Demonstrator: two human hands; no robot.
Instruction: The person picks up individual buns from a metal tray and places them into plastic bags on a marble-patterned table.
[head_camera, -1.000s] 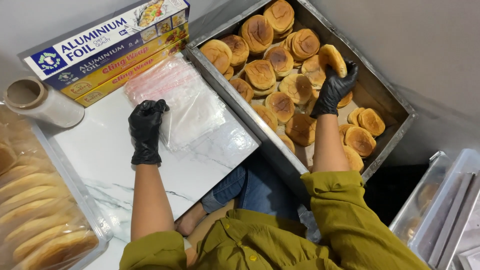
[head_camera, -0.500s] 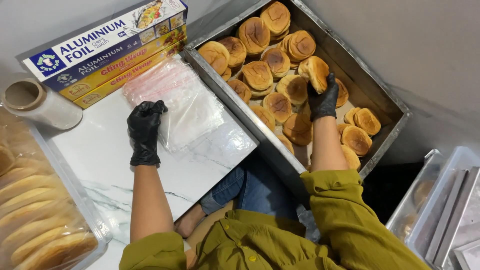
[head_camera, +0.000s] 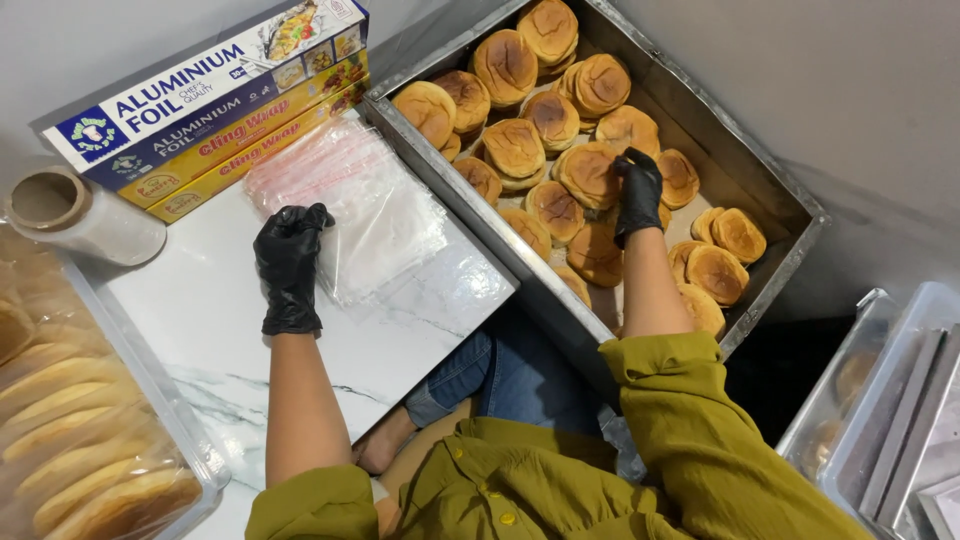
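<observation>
- Right hand (head_camera: 638, 192), black-gloved, reaches into the metal baking tray (head_camera: 770, 190); its fingers curl down onto a round browned bun (head_camera: 590, 175) near the tray's centre. Whether the bun is truly pinched or only touched cannot be told, as the glove hides the fingertips.
- Left hand (head_camera: 290, 262), also gloved, rests palm-down on the marble-patterned board (head_camera: 230, 330), fingers loosely bent and holding nothing; its fingertips touch the near edge of the stack of clear plastic bags (head_camera: 375, 215), as if to pin the stack in place.
- The bags lie flat at 1 o'clock from the left hand, between that hand and the tray, so that a bun has a short way from tray to bag.
- The tray sits tilted at 3 o'clock from the board, its long rim butting against the board's edge; buns fill its upper part in overlapping layers, while bare tray floor shows toward 4 o'clock.
- Boxes of aluminium foil and cling wrap (head_camera: 210, 105) are stacked at 11 o'clock from the left hand, just beyond the bags, apparently kept within reach.
- A roll of clear film (head_camera: 75, 215) lies at 9 o'clock, beside the boxes.
- A clear container of packed buns (head_camera: 80, 440) stands at 7 o'clock, on the board's left.
- Grey metal trays (head_camera: 900, 420) are stacked at 4 o'clock from the right hand, well apart.
</observation>
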